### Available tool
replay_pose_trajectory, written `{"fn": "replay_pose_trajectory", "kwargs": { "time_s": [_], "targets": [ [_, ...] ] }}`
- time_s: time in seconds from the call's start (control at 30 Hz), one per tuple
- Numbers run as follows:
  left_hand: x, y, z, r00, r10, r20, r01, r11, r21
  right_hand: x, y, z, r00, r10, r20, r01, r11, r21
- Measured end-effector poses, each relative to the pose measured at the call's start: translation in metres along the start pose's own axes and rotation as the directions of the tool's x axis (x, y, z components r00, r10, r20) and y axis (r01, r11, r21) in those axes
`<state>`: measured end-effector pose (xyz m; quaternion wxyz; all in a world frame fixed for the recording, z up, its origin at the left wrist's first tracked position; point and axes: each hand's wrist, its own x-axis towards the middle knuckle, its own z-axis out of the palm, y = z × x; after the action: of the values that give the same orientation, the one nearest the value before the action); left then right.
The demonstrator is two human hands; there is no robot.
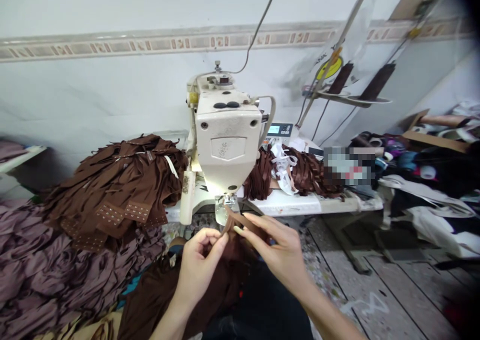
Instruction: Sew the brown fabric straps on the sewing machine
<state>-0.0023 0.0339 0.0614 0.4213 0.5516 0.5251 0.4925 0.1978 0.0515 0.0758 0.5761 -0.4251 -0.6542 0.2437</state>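
My left hand (200, 257) pinches the edge of a brown fabric piece (234, 247) just in front of the sewing machine (228, 135). On the other side, my right hand (279, 245) grips the same fabric between thumb and fingers, a folded strip of it standing up between the hands. The fabric's upper tip reaches close to the machine's presser foot (226, 202); whether it touches is unclear. More of the brown cloth hangs down over my lap.
Brown garment pieces with rows of metal hooks (123, 180) are heaped left of the machine. Mauve fabric (33, 270) lies piled below. Brown strips (305, 172) and a white ribbon (284, 167) lie on the machine table (292, 205). Thread cones (378, 81) stand at upper right.
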Motion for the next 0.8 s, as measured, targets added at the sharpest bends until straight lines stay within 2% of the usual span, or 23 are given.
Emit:
{"fn": "replay_pose_trajectory", "kwargs": {
  "time_s": [0.07,0.1,0.2,0.27,0.37,0.43,0.5,0.57,0.6,0.63,0.7,0.77,0.8],
  "targets": [
    [-0.011,0.003,0.001,0.998,0.059,0.027,-0.061,0.995,0.082,0.009,-0.008,-0.012,0.995,-0.092,0.041,0.092,0.996,-0.005],
    [-0.015,0.005,0.001,0.994,0.088,0.068,-0.096,0.988,0.12,0.012,-0.011,-0.016,0.994,-0.094,0.057,0.094,0.996,0.007],
    [-0.018,0.006,0.003,0.965,0.1,0.243,-0.144,0.975,0.17,0.02,-0.008,-0.019,0.996,0.038,0.081,-0.041,0.999,0.032],
    [-0.013,0.005,0.005,0.955,0.04,0.294,-0.086,0.986,0.146,0.025,0.002,-0.014,0.979,0.179,0.101,-0.185,0.981,0.054],
    [-0.003,0.005,0.007,0.965,-0.031,0.259,0.011,0.997,0.079,0.034,0.02,-0.003,0.941,0.315,0.122,-0.328,0.94,0.097],
    [0.002,0.008,0.007,0.977,-0.024,0.21,0.006,0.996,0.087,0.041,0.03,0.004,0.932,0.345,0.112,-0.357,0.927,0.117],
    [0.004,0.013,0.005,0.988,0.033,0.148,-0.06,0.981,0.184,0.049,0.037,0.01,0.931,0.353,0.093,-0.363,0.922,0.135],
    [0.003,0.016,0.003,0.98,0.184,0.069,-0.197,0.92,0.339,0.055,0.042,0.015,0.935,0.343,0.092,-0.354,0.922,0.156],
    [0.003,0.017,0.003,0.954,0.297,0.045,-0.288,0.86,0.421,0.058,0.044,0.017,0.94,0.329,0.09,-0.34,0.927,0.16],
    [0.002,0.017,0.003,0.908,0.416,0.046,-0.382,0.779,0.498,0.061,0.046,0.018,0.944,0.315,0.092,-0.327,0.932,0.159],
    [0.001,0.014,0.004,0.788,0.601,0.134,-0.543,0.576,0.611,0.066,0.05,0.02,0.951,0.295,0.098,-0.307,0.94,0.147],
    [0.002,0.011,0.006,0.701,0.662,0.264,-0.63,0.401,0.666,0.071,0.053,0.022,0.956,0.276,0.1,-0.288,0.948,0.136],
    [0.003,0.01,0.007,0.681,0.664,0.309,-0.646,0.346,0.681,0.073,0.055,0.023,0.959,0.265,0.102,-0.277,0.952,0.131]
  ]
}}
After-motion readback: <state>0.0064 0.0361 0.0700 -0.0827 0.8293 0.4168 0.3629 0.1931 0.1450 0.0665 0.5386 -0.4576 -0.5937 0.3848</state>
